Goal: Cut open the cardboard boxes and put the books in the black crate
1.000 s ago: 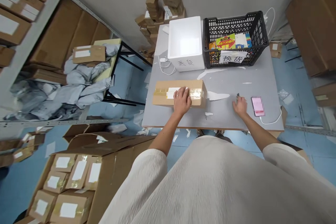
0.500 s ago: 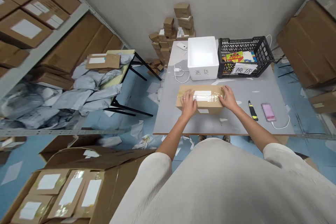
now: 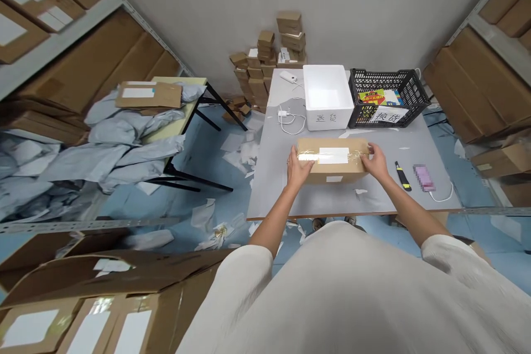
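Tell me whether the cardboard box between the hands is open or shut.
Shut: the cardboard box shows its top closed, with shiny tape running along it on both sides of the label.

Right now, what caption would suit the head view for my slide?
Two hands grip a taped cardboard box by its ends, near a white bin and black crate.

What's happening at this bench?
A person grips a taped cardboard box at both ends, left hand and right hand. It sits on the grey table, in front of a white bin and black crate. A cutter and phone lie to its right.
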Demonstrator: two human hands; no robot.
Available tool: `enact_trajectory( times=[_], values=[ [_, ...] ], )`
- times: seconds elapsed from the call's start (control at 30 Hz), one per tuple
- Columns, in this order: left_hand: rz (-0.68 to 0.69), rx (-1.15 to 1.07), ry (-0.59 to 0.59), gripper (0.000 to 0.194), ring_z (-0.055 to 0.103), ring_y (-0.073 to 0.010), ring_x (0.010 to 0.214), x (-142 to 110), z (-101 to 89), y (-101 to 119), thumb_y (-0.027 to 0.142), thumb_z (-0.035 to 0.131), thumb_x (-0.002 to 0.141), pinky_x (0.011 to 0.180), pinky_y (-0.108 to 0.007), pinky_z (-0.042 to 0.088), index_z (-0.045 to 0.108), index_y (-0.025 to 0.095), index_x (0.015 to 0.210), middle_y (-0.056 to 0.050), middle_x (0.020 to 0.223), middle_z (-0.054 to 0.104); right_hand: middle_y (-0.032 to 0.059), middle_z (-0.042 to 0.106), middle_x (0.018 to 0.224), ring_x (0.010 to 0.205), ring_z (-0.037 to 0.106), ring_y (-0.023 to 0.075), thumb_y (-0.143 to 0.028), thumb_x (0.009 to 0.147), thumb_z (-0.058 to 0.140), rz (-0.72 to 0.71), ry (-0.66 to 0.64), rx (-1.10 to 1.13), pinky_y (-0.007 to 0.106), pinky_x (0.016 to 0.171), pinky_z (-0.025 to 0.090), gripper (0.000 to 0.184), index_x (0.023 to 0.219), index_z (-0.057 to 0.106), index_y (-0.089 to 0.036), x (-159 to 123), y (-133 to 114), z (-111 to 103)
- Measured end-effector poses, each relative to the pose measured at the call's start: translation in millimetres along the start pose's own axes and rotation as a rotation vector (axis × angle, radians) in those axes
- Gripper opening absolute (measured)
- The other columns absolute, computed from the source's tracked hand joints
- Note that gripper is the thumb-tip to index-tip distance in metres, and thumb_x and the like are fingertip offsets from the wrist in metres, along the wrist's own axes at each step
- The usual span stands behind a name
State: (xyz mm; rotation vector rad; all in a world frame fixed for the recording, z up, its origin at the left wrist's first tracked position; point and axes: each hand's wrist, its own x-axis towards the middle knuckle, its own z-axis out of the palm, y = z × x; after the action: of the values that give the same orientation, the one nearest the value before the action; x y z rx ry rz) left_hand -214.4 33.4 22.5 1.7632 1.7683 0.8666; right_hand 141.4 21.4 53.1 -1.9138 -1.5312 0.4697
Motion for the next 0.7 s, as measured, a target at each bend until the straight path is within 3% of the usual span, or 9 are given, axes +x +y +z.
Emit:
enact_trajectory(
  times=[0.13, 0.33, 0.5, 0.57, 0.7],
  values=[
    [-0.022, -0.055, 0.002, 0.114, 0.054, -0.0385, 0.156, -3, -1.7, -2, 0.047, 0.084, 0.095, 0.125, -0.054, 0.050, 0.011, 0.028, 0.181, -0.020, 0.171, 0.053, 0.0179, 0.074, 0.132, 0.116, 0.072, 0.0323, -0.040, 0.087, 0.063, 0.116, 0.062, 0.146, 0.051, 0.104, 0.060, 0.062, 0.145, 0.058, -0.019, 6, 1, 1],
    [-0.018, -0.033, 0.007, 0.100, 0.056, -0.0356, 0.155, -9, -3.5, -3, 0.051, 0.082, 0.097, 0.121, -0.050, 0.053, 0.026, 0.027, 0.176, -0.019, 0.170, 0.054, 0.0198, 0.068, 0.145, 0.117, 0.072, 0.0278, -0.045, 0.094, 0.061, 0.004, 0.106, 0.266, 0.046, 0.102, 0.061, 0.065, 0.153, 0.047, -0.021, 40, -5, 0],
    [-0.007, -0.040, -0.029, 0.072, 0.053, -0.0354, 0.157, -5, -8.2, -3, 0.049, 0.083, 0.096, 0.127, -0.051, 0.049, 0.055, 0.025, 0.158, -0.016, 0.170, 0.054, 0.0208, 0.053, 0.166, 0.145, 0.057, 0.0382, -0.056, 0.104, 0.051, -0.212, -0.095, -0.046, 0.059, 0.118, 0.051, 0.064, 0.158, 0.057, -0.023, 63, -3, -8],
    [-0.013, -0.027, -0.040, 0.063, 0.050, -0.0353, 0.160, -3, -10.2, -2, 0.048, 0.084, 0.095, 0.131, -0.050, 0.045, 0.062, 0.025, 0.150, -0.015, 0.173, 0.050, 0.0194, 0.045, 0.174, 0.152, 0.050, 0.0419, -0.060, 0.107, 0.045, -0.237, -0.185, -0.200, 0.063, 0.124, 0.046, 0.065, 0.157, 0.063, -0.022, 71, -2, -11],
    [-0.019, 0.008, -0.062, 0.058, 0.049, -0.0351, 0.161, -3, -13.8, 0, 0.049, 0.082, 0.097, 0.131, -0.048, 0.044, 0.065, 0.027, 0.147, -0.014, 0.176, 0.047, 0.0146, 0.053, 0.168, 0.149, 0.055, 0.0401, -0.061, 0.112, 0.036, -0.199, -0.328, -0.383, 0.059, 0.125, 0.046, 0.062, 0.149, 0.072, -0.027, 93, -9, -15]
  ],
)
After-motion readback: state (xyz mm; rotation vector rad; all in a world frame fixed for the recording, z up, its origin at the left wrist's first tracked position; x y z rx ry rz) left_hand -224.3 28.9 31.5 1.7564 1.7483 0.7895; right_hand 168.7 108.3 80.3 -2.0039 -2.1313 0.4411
